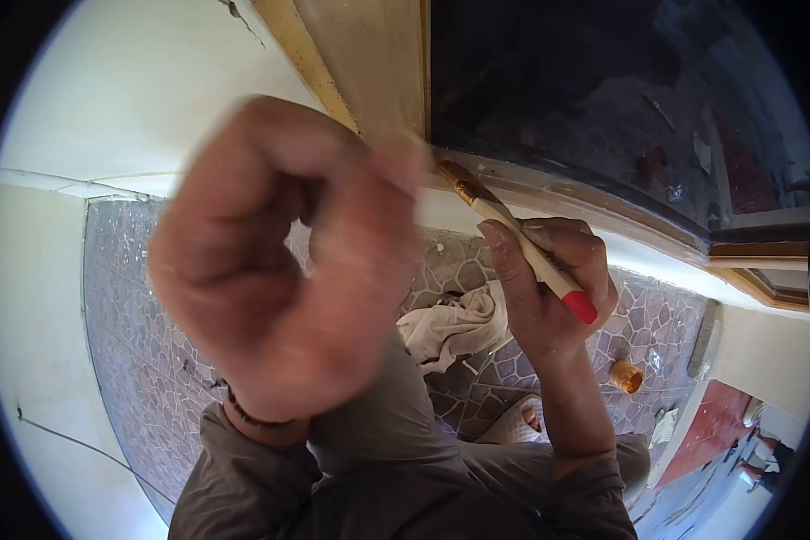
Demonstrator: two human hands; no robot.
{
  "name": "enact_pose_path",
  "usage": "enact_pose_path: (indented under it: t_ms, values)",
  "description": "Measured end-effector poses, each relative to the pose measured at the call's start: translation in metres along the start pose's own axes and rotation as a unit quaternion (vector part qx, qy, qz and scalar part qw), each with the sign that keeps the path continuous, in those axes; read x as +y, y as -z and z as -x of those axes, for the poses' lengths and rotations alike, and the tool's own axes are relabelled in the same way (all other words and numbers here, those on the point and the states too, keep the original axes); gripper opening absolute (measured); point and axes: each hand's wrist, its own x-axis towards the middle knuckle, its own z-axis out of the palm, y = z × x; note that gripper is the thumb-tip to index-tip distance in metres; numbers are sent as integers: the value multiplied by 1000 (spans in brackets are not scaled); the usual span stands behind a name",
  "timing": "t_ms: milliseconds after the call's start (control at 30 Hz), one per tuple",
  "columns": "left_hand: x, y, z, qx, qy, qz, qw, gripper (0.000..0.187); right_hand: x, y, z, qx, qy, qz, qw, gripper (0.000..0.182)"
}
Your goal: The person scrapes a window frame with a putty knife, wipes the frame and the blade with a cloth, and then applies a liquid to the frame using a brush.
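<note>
My right hand (558,279) is closed round a paintbrush (513,229) with a pale wooden handle and a red end. The brush's brown-stained bristles point up and left, at the lower corner of a wooden frame (382,63) beside dark glass (558,81). My left hand (288,261) is raised close to the camera at the left, blurred, with its fingers curled toward the thumb; whether anything sits between the fingertips cannot be made out. A dark bracelet circles the left wrist.
A crumpled cloth (454,328) lies on the stone-patterned floor (144,288) below my hands. An orange-brown cup (626,377) stands at the right. A slippered foot (517,421) shows below. Another person's arm (765,459) appears at the far lower right. A white wall (144,90) rises at the left.
</note>
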Motion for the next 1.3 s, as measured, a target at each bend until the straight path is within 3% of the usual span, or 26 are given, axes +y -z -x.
enact_pose_path:
  t_ms: [100,200,233,267,333,400,533,600,667,1000,1167,1300]
  values:
    - [-16,9,2,58,2,70,996,25,1,0,-4,13,29,19,999,32]
    - [-19,9,2,102,-75,46,991,38,-1,-3,-8,3,33,12,999,30]
    - [-13,8,3,95,-58,123,986,41,-1,-5,-7,2,33,14,999,30]
    - [-11,8,3,88,-41,199,975,45,1,-8,-5,14,-10,-23,1000,29]
    - [-16,14,4,61,-83,194,976,45,5,-11,-2,24,-51,-60,997,27]
    - [-16,16,4,35,-126,188,974,46,10,-8,0,57,-264,-266,925,25]
    - [-10,10,8,32,-118,233,965,48,21,-5,-5,42,-319,-356,877,27]
    - [-8,7,7,45,-125,233,963,49,22,-6,-9,41,-317,-355,879,27]
    - [2,7,4,54,-13,108,993,50,21,-7,-14,41,-313,-354,880,27]
    - [4,5,4,4,-27,105,994,52,19,-8,-28,36,-347,-308,885,27]
    - [4,0,5,52,-32,197,979,52,12,-9,-37,22,-348,-255,902,25]
    - [7,0,7,57,-9,182,982,51,4,-9,-40,9,-346,-179,921,25]
